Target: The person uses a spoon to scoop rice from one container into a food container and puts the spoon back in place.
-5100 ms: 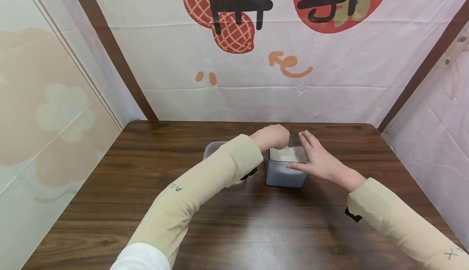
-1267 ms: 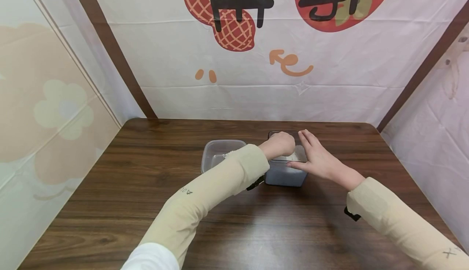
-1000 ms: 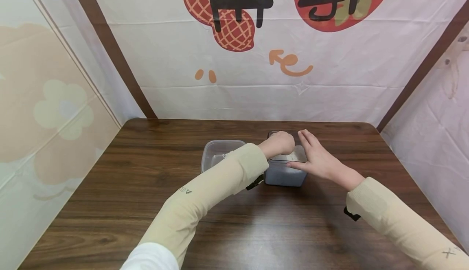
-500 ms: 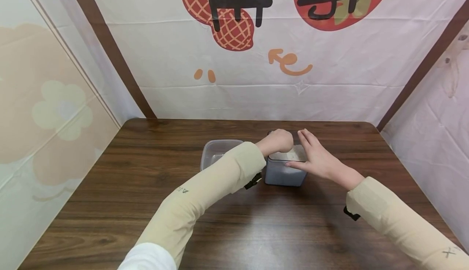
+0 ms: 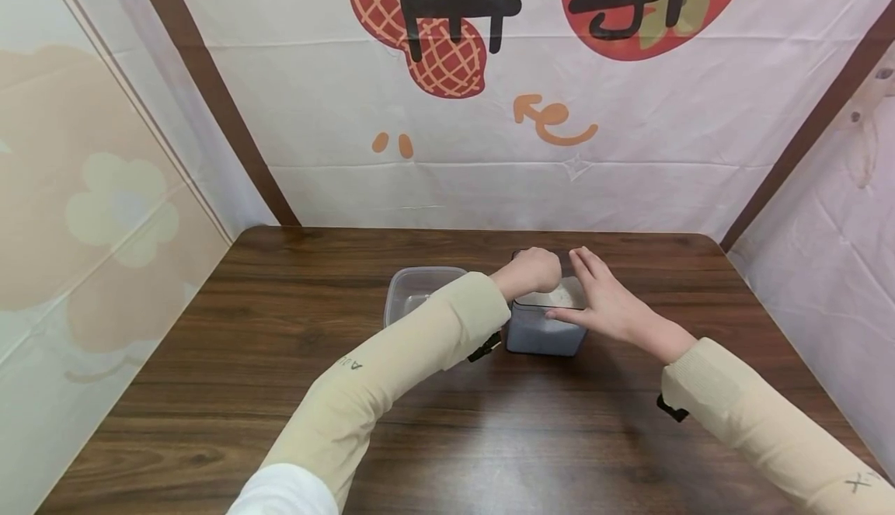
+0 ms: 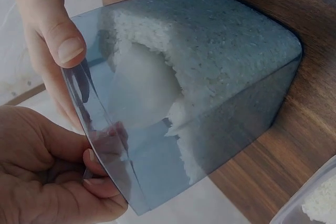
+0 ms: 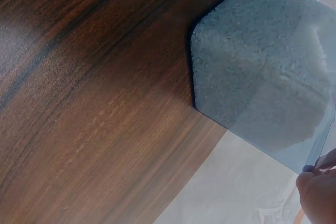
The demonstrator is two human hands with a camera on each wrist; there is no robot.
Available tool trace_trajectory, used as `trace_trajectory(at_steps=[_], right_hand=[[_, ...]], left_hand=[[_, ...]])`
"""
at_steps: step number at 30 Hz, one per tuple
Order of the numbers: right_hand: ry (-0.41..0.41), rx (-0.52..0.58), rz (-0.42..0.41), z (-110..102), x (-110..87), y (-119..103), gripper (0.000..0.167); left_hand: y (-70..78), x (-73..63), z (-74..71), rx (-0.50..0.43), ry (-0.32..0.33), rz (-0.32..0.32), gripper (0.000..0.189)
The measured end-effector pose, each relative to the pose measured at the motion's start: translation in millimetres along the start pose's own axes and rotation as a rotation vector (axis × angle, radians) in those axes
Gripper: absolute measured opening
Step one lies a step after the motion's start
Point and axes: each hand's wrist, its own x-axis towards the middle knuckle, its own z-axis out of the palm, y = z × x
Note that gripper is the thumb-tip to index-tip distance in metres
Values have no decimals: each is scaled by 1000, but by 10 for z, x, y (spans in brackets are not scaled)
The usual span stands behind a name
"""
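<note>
A blue-grey see-through storage box [image 5: 545, 336], square and filled partly with white rice [image 6: 220, 51], stands at the back right of the table. My left hand [image 5: 534, 270] is over its opening, fingers curled in a pinch. In the left wrist view the left hand [image 6: 58, 171] pinches a thin clear handle at the rim; a pale, cloudy scoop [image 6: 147, 85] shows through the wall, its bowl against the rice. My right hand [image 5: 615, 305] holds the box on its right side, thumb at the near wall and fingers stretched toward the back.
A clear plastic tub [image 5: 402, 294] stands left of the box, partly hidden by my left sleeve [image 5: 419, 328]; rice [image 6: 323, 200] lies in it. The wooden table [image 5: 280, 406] ends at a white printed backdrop [image 5: 315, 134].
Compared with five seconds ago, my left hand is slightly farther right and lower over the box, and more of the tub shows. In the last second it shifts only slightly; my right hand stays put.
</note>
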Motion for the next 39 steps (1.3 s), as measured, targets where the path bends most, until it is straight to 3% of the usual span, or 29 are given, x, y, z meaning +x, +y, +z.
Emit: trace_trajectory(at_steps=[2, 7, 13, 15, 20, 22, 23, 24, 25, 27, 29, 30, 31, 32, 34, 36, 39], right_hand=[[-8, 3, 4, -2, 4, -2, 105], [0, 0, -3, 2, 6, 2, 105], [20, -3, -10, 8, -1, -4, 104], [13, -1, -4, 7, -5, -7, 104], [-11, 1, 10, 5, -7, -9, 103], [-13, -1, 9, 5, -3, -7, 103], [-12, -2, 8, 6, -1, -7, 103], [-10, -3, 7, 7, 1, -6, 103], [-10, -4, 7, 6, 0, -7, 104], [-7, -5, 6, 7, 2, -5, 104], [-4, -5, 4, 8, 3, -5, 104], [-4, -7, 4, 7, 3, -4, 104], [-4, -8, 3, 5, 2, -3, 104], [-3, -9, 2, 5, 2, -2, 104], [-3, -10, 0, 3, 0, -2, 104], [-1, -9, -2, 4, -2, -2, 104], [4, -6, -4, 4, -5, -5, 104]], left_hand=[[35, -137, -57, 7, 2, 3, 28], [44, -286, -126, 6, -2, 31, 31], [33, -116, -51, -20, 9, -17, 30], [-64, 260, 127, -18, 21, 0, 30], [-395, 1442, 700, -15, 37, 45, 27], [-380, 1365, 654, -31, 28, 30, 26], [-317, 1149, 546, -38, 25, 14, 27], [-305, 1053, 498, -44, 34, 18, 27], [-241, 825, 385, -43, 34, 9, 28], [-226, 659, 301, -62, 45, 28, 28], [-248, 645, 295, -82, 52, 52, 28], [-291, 721, 327, -89, 51, 73, 28], [-279, 649, 289, -96, 43, 77, 28], [-311, 696, 307, -108, 38, 92, 28], [-294, 609, 258, -111, 25, 85, 26], [-333, 712, 314, -104, 46, 108, 24], [-426, 1038, 486, -72, 81, 129, 23]])
